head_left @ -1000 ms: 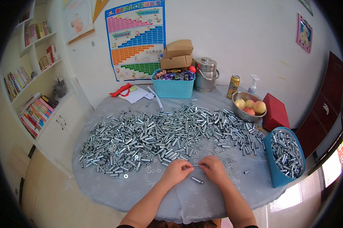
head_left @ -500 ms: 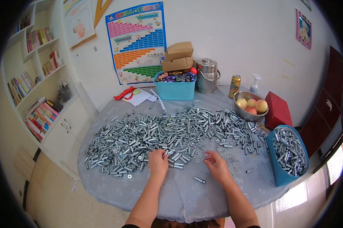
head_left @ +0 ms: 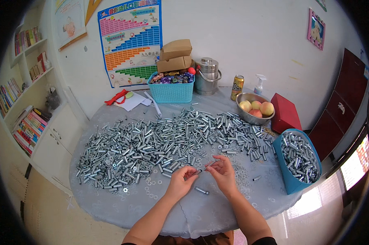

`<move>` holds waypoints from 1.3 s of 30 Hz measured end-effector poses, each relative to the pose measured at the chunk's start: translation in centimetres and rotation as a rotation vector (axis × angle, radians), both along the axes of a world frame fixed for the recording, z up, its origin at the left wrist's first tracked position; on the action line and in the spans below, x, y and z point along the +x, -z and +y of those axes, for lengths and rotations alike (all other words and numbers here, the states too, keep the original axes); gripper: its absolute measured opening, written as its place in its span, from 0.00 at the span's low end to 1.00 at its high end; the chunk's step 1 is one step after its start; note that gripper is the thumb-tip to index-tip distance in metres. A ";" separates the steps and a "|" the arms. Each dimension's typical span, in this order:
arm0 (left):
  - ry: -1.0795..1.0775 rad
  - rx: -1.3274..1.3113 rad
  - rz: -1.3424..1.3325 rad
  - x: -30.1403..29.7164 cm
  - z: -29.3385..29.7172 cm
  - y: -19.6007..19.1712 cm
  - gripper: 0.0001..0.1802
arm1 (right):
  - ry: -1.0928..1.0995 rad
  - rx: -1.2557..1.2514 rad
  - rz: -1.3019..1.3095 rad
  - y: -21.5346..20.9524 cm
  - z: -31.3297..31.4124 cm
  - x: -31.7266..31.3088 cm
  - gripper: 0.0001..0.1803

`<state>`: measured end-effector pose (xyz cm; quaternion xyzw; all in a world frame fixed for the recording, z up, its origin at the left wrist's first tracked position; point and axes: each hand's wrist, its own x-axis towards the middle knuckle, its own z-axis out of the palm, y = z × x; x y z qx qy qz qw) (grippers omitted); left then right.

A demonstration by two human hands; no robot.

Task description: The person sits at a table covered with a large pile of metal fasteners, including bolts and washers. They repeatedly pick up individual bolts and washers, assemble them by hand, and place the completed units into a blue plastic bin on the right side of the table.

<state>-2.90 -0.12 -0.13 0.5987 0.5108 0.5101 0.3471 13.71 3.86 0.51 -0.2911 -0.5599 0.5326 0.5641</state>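
Observation:
Just in front of a wide heap of loose metal sleeves and bolts point(head_left: 151, 143), my two hands are close together above the cloth. My left hand point(head_left: 181, 182) pinches a short metal sleeve point(head_left: 198, 172), one end pointing toward my right hand. My right hand point(head_left: 222, 174) is closed on a slim metal bolt point(head_left: 210, 164), held between thumb and fingers near the sleeve's end. Whether the two pieces touch is too small to tell. Below my hands an assembled sleeve anchor bolt point(head_left: 201, 190) lies on the grey tablecloth point(head_left: 151, 210).
Flat washers point(head_left: 151, 188) lie scattered on both sides. A blue bin point(head_left: 289, 185) full of metal sleeves stands at right, near a red box point(head_left: 285, 112) and a steel bowl point(head_left: 254, 119) of fruit. At the back are a turquoise basket point(head_left: 172, 93) and a steel pot point(head_left: 207, 77).
My left hand has come away from the heap with a sleeve and moved right, toward my right hand. The right hand keeps its bolt, now turned toward the sleeve. The whole view has shifted slightly.

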 end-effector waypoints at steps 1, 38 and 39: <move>-0.009 0.011 0.007 0.2 -0.1 -0.1 0.09 | 0.015 0.042 -0.061 0.2 0.1 0.0 0.21; -0.009 -0.049 -0.459 0.3 0.1 0.2 0.14 | 0.289 0.290 -1.050 0.3 2.3 4.2 0.08; -0.012 -0.078 -0.478 0.2 0.1 0.1 0.13 | 0.296 0.290 -1.024 0.2 2.2 4.0 0.08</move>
